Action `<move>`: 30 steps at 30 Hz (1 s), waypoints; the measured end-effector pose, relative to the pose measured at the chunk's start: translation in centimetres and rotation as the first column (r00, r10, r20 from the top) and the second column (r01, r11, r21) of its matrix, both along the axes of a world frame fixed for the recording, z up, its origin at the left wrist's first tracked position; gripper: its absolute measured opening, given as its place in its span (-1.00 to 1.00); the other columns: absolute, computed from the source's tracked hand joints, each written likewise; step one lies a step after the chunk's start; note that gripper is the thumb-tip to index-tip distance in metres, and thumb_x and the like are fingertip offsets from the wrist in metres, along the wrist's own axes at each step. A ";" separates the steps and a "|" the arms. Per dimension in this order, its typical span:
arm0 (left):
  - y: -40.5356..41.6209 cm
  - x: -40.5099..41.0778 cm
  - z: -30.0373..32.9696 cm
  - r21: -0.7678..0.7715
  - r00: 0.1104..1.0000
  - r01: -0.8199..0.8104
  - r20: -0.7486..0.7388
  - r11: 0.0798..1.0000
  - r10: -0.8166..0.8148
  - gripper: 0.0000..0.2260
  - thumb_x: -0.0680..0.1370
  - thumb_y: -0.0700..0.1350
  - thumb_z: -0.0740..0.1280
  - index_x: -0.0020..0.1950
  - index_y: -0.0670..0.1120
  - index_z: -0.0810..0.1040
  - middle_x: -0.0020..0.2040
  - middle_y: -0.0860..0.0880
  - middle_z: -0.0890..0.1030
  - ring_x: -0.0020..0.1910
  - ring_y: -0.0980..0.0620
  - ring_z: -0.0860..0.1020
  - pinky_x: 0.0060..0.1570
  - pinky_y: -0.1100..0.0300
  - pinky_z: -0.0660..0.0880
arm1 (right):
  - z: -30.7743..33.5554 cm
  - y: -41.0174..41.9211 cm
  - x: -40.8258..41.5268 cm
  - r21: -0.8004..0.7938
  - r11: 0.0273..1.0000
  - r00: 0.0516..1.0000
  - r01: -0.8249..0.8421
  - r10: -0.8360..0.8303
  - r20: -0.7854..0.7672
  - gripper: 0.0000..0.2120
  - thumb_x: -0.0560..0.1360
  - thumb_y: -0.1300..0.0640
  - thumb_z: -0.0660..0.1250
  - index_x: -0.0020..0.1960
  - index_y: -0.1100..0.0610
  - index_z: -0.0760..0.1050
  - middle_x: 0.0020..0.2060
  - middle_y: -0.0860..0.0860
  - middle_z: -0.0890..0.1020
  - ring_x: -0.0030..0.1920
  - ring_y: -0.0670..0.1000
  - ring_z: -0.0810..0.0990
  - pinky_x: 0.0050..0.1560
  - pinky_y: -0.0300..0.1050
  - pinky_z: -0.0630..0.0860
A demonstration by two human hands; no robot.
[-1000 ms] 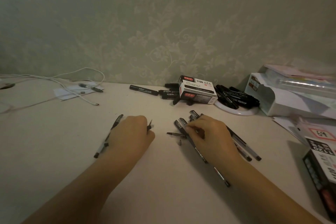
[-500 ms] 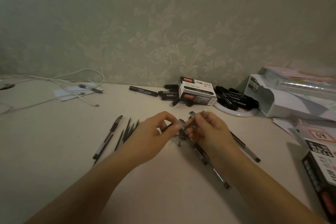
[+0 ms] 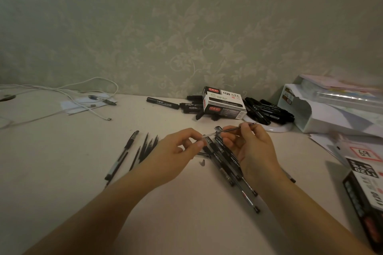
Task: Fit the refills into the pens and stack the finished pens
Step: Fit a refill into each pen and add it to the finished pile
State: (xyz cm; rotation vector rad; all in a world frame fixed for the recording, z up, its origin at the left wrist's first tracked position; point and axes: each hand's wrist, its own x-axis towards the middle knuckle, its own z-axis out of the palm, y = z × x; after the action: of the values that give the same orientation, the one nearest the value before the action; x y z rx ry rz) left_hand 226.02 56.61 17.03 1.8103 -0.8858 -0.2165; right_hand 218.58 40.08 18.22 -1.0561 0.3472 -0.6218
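Note:
A thin refill [image 3: 229, 130] is held level above the table, between both hands. My right hand [image 3: 249, 147] pinches its dark right part, and the tip sticks out past the fingers. My left hand [image 3: 176, 151] pinches its clear left end between thumb and forefinger. Under the hands lies a heap of black pens [image 3: 230, 163], running toward the front right. To the left lie a finished pen [image 3: 122, 154] and several loose black pen parts [image 3: 148, 147], fanned out. A small dark piece [image 3: 202, 162] lies by the heap.
At the back stand a marker box [image 3: 224, 102], loose black markers [image 3: 162, 103] and a white plate of markers [image 3: 269, 109]. A white tray with papers [image 3: 331, 107] fills the right. Another box [image 3: 366, 188] sits at the right edge. White cables [image 3: 68, 97] lie back left.
Both hands rose off the table and met at the middle. The right hand picked a refill from the heap; the left left the pen parts and took the refill's other end.

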 end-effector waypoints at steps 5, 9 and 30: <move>0.1 0.0 0.0 0.018 1.000 0.005 -0.006 1.000 -0.005 -0.90 0.58 0.06 0.26 -0.06 0.20 0.56 -0.36 0.16 0.46 -0.45 0.18 0.35 -0.41 0.39 0.32 | -0.2 -0.2 0.0 0.004 1.000 1.000 -0.004 0.004 0.000 -0.84 0.69 0.16 0.11 0.03 0.18 0.43 -0.30 0.07 0.72 -0.30 0.00 0.70 -0.28 -0.22 0.61; 0.3 0.1 0.2 0.038 1.000 0.013 0.024 0.999 -0.014 -0.90 0.59 0.06 0.24 -0.05 0.21 0.55 -0.35 0.18 0.50 -0.47 0.18 0.34 -0.44 0.38 0.32 | -0.3 -0.4 0.0 -0.038 0.999 1.000 -0.021 0.021 0.014 -0.85 0.69 0.16 0.12 0.03 0.17 0.43 -0.28 0.09 0.72 -0.29 0.01 0.70 -0.26 -0.23 0.61; 0.2 0.1 0.0 0.007 1.000 0.010 0.021 1.000 -0.010 -0.91 0.58 0.04 0.26 -0.02 0.19 0.56 -0.34 0.15 0.52 -0.48 0.23 0.38 -0.44 0.40 0.31 | -1.3 0.7 -1.0 -0.779 0.569 0.962 -0.265 0.099 -0.254 -0.81 0.49 -0.17 0.38 0.07 -0.19 0.63 -0.05 -0.15 0.66 -0.03 -0.17 0.63 -0.04 -0.28 0.56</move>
State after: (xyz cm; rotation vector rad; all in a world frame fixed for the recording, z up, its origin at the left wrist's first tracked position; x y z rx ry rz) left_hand 226.12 56.77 17.05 1.8181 -0.9107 -0.2075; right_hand 217.59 40.76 16.89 -2.0348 0.0821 -0.4862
